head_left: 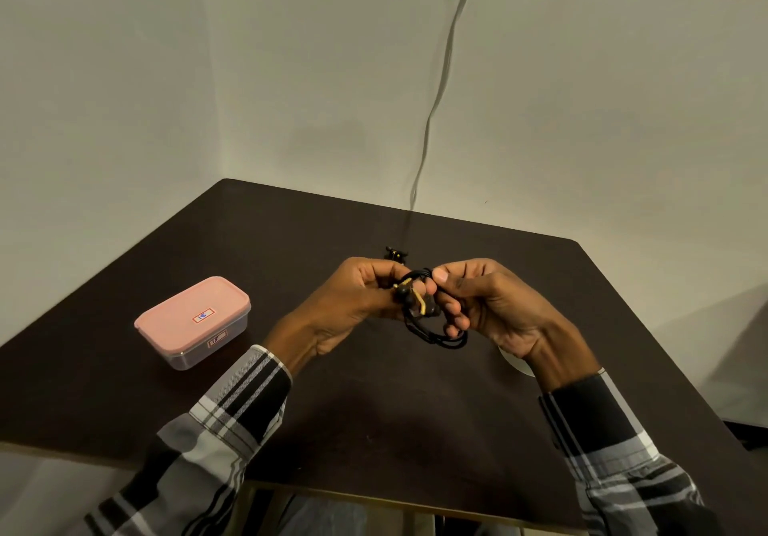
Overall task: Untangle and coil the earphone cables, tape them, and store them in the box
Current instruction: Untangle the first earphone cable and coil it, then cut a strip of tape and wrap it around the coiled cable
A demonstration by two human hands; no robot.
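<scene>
Both hands, left hand [353, 302] and right hand [494, 307], hold the black earphone cable [424, 327] mid-frame; pink box [193, 321] sits left on the bench [415, 411]

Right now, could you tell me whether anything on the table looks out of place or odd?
Nothing stands out. Both hands, left hand and right hand, hold the black earphone cable above the table; the pink-lidded box sits closed and level.
</scene>
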